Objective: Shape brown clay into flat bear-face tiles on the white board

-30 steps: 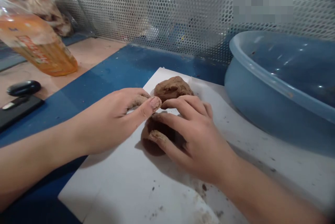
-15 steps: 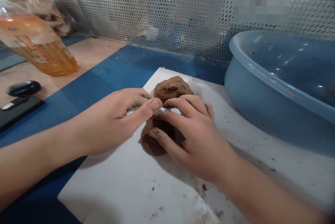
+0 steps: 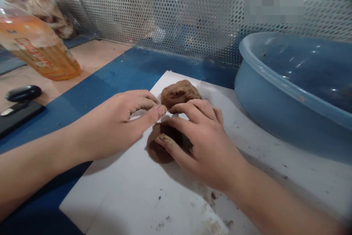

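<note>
The left hand (image 3: pixel 121 117) has drawn its thumb slightly back from the right hand (image 3: pixel 207 139) since the earlier frame; the right hand and the clay sit much as they did. The left hand is loosely parted, thumb away from curled fingers, with no object visible in that gap; the right hand arches with thumb and index finger spread over the hollow clay piece (image 3: pixel 155 147), though whether it pinches the wall I cannot tell. That piece lies below the right hand's fingertips, on the white sheet (image 3: pixel 121 187) over the bench (image 3: pixel 110 73); the clay lump (image 3: pixel 180 90) lies just beyond both hands, the blue basin (image 3: pixel 275 95) to the right hand's right. Working this wall well probably calls for light, even pressure; soft clay may buckle, so opposite-side support should help.
</note>
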The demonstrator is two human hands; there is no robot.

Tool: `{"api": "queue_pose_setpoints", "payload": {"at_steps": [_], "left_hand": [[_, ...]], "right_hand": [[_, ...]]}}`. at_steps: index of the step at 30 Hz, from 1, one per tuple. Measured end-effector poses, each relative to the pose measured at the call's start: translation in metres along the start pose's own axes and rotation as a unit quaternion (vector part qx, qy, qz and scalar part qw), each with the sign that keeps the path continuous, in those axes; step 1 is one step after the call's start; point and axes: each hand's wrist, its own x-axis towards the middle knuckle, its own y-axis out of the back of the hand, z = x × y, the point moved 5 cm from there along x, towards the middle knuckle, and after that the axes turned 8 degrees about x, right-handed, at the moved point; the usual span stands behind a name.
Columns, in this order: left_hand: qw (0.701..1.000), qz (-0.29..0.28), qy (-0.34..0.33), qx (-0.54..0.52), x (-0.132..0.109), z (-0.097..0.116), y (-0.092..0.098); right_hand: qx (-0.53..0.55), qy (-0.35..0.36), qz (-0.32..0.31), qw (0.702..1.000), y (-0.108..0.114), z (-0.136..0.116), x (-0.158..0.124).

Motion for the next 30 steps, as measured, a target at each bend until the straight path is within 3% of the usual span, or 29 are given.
{"api": "queue_pose_setpoints", "payload": {"at_steps": [6, 18, 24, 30], "left_hand": [[0.996, -0.024, -0.033, 0.077, 0.004, 0.001, -0.005], [0.994, -0.040, -0.011, 0.097, 0.007, 0.000, -0.009], [0.995, -0.042, -0.002, 0.088, 0.008, 0.003, -0.009], [0.995, -0.040, -0.017, 0.088, 0.005, 0.000, -0.009]], "right_hand": [[0.005, -0.003, 0.014, 1.000, 0.000, 0.000, -0.001], [0.004, -0.005, 0.016, 1.000, 0.003, -0.001, 0.000], [-0.035, 0.034, 0.210, 0.977, 0.028, -0.010, -0.002], [-0.012, 0.012, 0.262, 0.965, 0.039, -0.004, -0.002]]}}
